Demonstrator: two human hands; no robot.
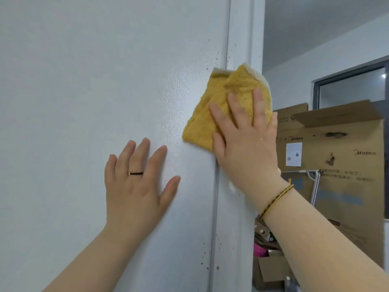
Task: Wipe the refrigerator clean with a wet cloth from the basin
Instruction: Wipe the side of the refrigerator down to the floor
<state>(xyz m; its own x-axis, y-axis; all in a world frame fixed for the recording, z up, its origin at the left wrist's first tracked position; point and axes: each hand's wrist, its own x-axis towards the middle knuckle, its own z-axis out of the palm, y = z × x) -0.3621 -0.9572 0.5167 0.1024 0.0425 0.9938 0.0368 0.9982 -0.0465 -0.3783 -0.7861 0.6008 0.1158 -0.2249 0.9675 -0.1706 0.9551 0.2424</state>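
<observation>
The white refrigerator fills the left and middle of the head view, its textured side panel meeting a vertical seam near the right edge. Dark specks dot the surface beside the seam, above and below my hands. My right hand lies flat on a yellow cloth, pressing it against the fridge across the seam. Flat on the panel, lower and to the left, rests my left hand with fingers spread and a dark ring on one finger; it holds nothing. No basin is in view.
To the right of the fridge edge stand stacked cardboard boxes, one with its flap open. More boxes and pink clutter lie low behind my right forearm. A dark-framed window is on the back wall.
</observation>
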